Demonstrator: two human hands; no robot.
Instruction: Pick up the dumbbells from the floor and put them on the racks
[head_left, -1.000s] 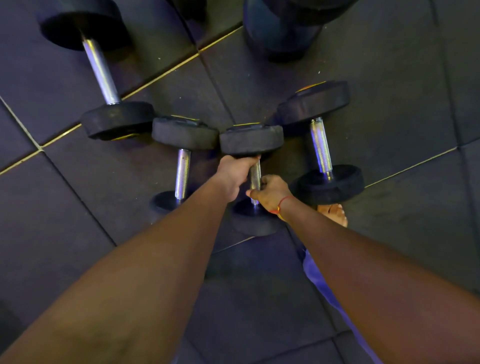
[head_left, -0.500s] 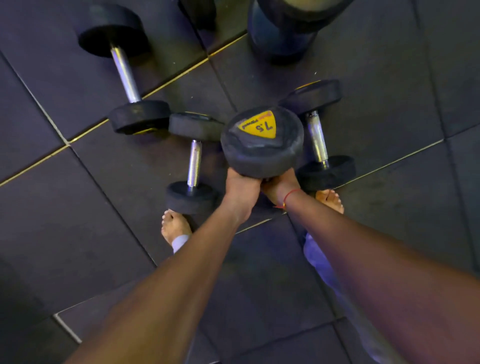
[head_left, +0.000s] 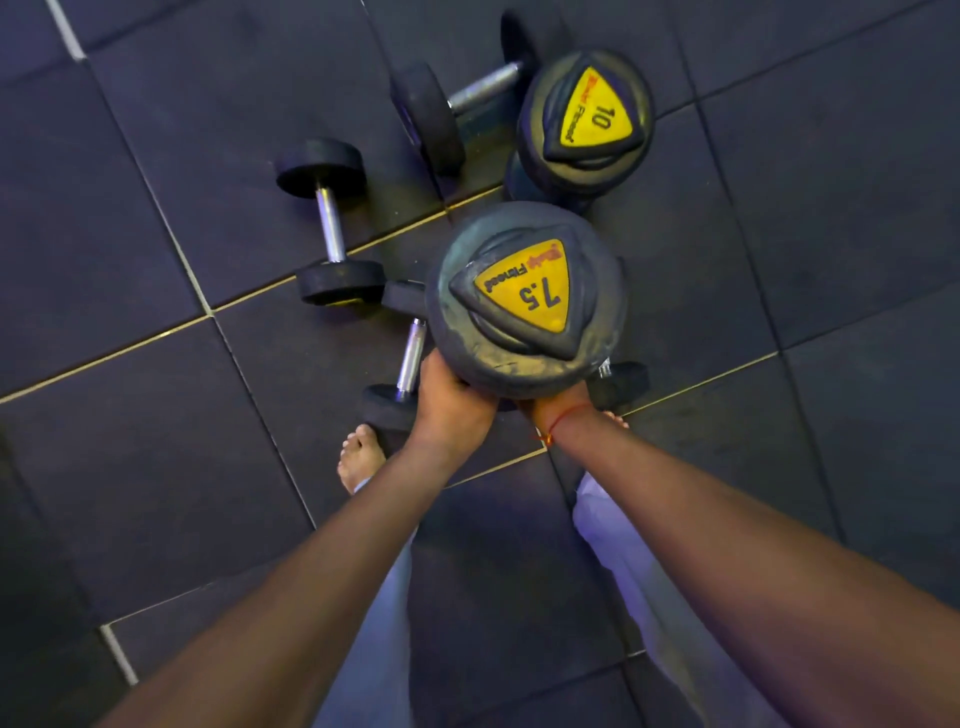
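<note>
A black rubber dumbbell with a yellow "7.5" label hangs upright above the floor, its top end facing me. My left hand grips it from below on the left. My right hand, mostly hidden under the weight, holds it from below on the right; a red thread circles that wrist. Its handle and lower end are hidden. No rack is in view.
On the dark rubber floor tiles lie a small dumbbell, another by my left foot, a larger one farther off, and an upright "10" dumbbell. A dumbbell end peeks out near my right foot.
Both hands have lifted the 7.5 dumbbell off the floor and tipped it upright, closer to the camera. My view has risen and shifted, bringing the 10 dumbbell into sight.
</note>
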